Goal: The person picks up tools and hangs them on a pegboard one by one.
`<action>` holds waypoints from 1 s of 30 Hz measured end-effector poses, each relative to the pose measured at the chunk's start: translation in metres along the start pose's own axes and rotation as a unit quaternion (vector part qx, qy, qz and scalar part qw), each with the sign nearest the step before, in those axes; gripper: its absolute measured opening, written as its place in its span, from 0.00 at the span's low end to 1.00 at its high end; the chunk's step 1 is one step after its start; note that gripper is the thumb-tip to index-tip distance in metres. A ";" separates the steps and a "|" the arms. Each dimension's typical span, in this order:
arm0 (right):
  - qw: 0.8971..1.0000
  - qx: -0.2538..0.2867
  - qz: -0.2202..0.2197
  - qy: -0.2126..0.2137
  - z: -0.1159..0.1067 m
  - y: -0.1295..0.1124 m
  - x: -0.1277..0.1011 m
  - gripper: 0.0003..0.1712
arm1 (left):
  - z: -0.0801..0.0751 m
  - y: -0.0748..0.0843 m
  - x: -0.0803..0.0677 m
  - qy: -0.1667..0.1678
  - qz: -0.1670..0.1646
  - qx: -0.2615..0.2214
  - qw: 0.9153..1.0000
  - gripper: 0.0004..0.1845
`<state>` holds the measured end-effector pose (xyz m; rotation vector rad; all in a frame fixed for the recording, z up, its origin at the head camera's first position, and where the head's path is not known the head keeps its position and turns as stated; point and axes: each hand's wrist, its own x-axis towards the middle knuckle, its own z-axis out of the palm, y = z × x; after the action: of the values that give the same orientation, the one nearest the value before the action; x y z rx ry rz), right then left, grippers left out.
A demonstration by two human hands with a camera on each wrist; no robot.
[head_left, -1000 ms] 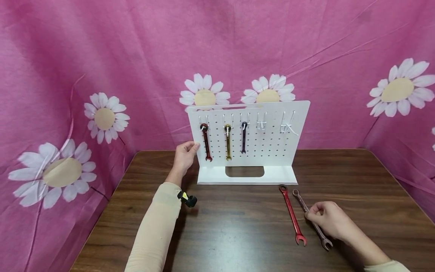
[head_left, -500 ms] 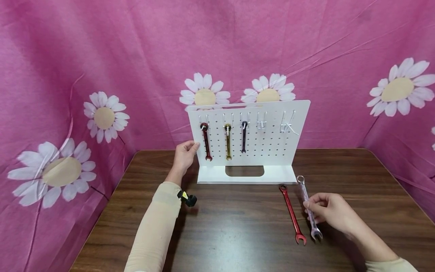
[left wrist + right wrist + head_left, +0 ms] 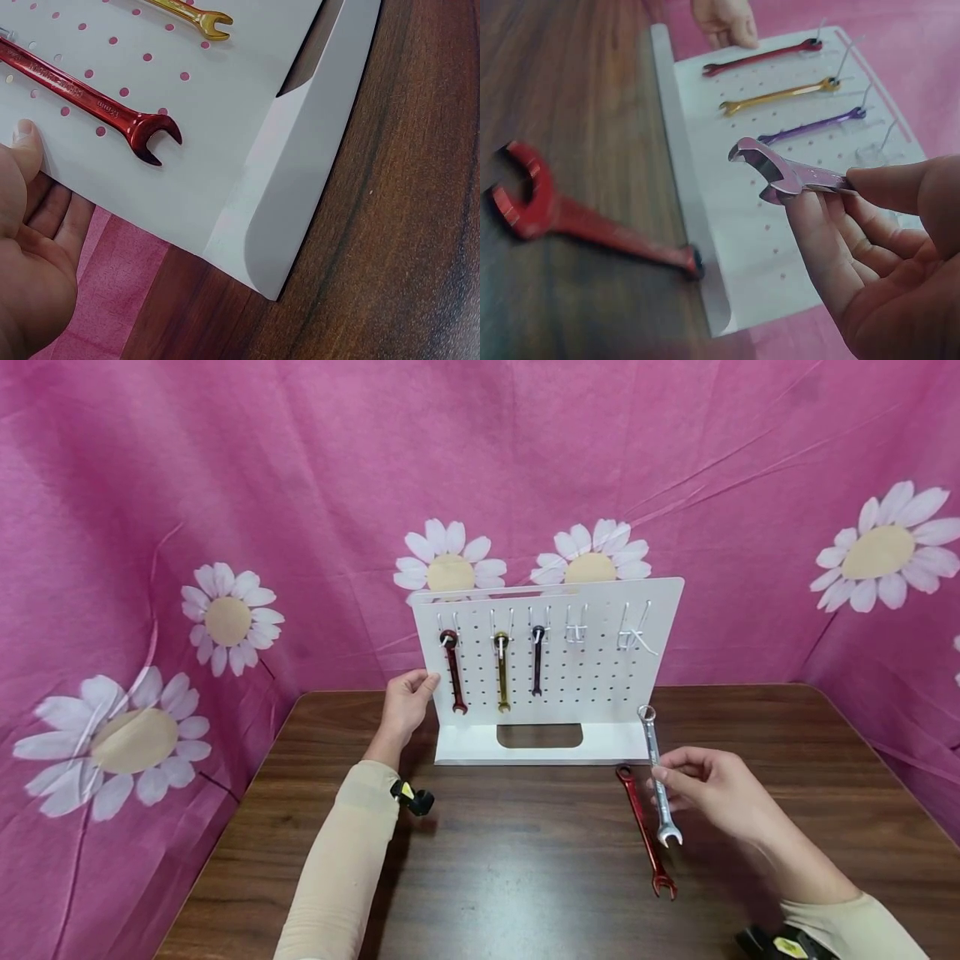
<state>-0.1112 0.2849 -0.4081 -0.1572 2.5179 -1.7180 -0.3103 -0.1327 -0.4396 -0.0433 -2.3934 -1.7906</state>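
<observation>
Silver wrench (image 3: 657, 774), shiny, seemingly double-ended, is pinched upright by the right hand (image 3: 716, 793).

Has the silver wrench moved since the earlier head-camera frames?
Yes. The silver wrench, pinched by the right hand, is lifted off the table and nearer the pegboard, past the red wrench.

silver wrench (image 3: 795, 176): shaft hidden inside right hand (image 3: 889, 255), ring end out of the wrist view | red wrench (image 3: 577, 217) on surface: blurred close up | left hand (image 3: 34, 255): cut by frame edge, fingertips hidden behind pegboard (image 3: 195, 150) | hanging dark red wrench (image 3: 90, 101) and gold wrench (image 3: 191, 15): upper ends cut off
</observation>
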 end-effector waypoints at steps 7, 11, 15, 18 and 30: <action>1.000 -0.020 -0.001 0.012 0.008 -0.014 0.009 0.16 | 0.000 0.001 -0.001 0.002 -0.005 -0.001 1.000 0.15; 0.999 -0.030 -0.006 0.038 0.014 -0.020 0.016 0.15 | 0.000 0.001 0.000 -0.001 -0.008 0.001 1.000 0.15; 0.998 -0.024 -0.001 0.060 0.019 -0.028 0.024 0.17 | 0.000 0.002 0.000 0.001 -0.008 0.006 1.000 0.15; 0.998 -0.002 0.000 0.060 0.022 -0.035 0.030 0.18 | 0.000 0.002 0.000 0.003 -0.007 0.007 1.000 0.15; 0.999 0.020 -0.018 0.047 0.030 -0.055 0.050 0.20 | 0.000 0.003 -0.001 0.003 -0.009 0.008 1.000 0.15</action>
<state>-0.1551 0.2308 -0.3682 -0.1225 2.5589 -1.8298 -0.3084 -0.1321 -0.4363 -0.0139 -2.4103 -1.7773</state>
